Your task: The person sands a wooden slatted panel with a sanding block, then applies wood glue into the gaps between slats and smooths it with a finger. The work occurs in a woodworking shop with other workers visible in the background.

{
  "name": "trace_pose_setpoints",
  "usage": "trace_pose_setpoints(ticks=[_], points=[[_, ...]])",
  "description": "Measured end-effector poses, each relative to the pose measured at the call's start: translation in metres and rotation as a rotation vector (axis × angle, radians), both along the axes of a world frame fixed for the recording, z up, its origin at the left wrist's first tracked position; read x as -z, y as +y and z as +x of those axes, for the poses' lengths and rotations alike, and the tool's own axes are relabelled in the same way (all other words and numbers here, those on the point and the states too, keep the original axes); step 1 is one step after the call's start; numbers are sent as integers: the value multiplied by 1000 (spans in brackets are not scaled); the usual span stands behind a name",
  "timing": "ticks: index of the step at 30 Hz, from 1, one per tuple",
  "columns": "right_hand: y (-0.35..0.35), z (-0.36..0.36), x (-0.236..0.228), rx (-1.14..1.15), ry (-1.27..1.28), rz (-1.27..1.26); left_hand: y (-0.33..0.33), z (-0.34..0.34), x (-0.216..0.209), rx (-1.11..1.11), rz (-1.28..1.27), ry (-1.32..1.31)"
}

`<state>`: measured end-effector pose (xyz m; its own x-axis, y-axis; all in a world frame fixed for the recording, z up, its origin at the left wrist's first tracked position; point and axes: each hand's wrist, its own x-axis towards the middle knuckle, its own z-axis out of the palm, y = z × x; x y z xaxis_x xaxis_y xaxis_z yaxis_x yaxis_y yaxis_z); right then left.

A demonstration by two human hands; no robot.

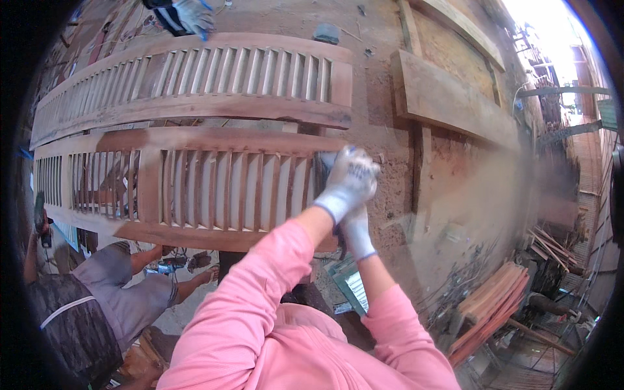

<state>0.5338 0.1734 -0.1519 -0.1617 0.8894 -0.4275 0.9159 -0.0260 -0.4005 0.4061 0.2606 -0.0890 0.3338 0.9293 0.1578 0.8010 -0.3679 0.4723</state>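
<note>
A long reddish-brown louvered wooden shutter (150, 185) lies in front of me, its slats standing crosswise between two rails. At its right end is my left hand (352, 174), in a white and grey glove, fingers curled. A dark grey piece (323, 164) shows at its fingertips, against the end of the shutter; its kind is unclear. My right hand (357, 233), gloved too, is just below the left at the same end. Its fingers are mostly hidden, so I cannot see what they touch.
A second louvered shutter (341, 84) lies parallel beyond, with another person's gloved hand (192, 16) above it. At lower left a person in grey shorts (127, 286) is beside a dark power tool (44, 224). Thick planks (448, 97) lie at right; stacked reddish boards (491, 309) lie lower right.
</note>
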Motion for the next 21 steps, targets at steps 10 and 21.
trace_pose_setpoints(ticks=[10, 21], points=[[16, -31, -42, 459, 436, -61, 17, 1, 5, -22, 47, -15], [-155, 11, -12, 55, 42, 76, -131, 21, -9, 112, -31, -155]])
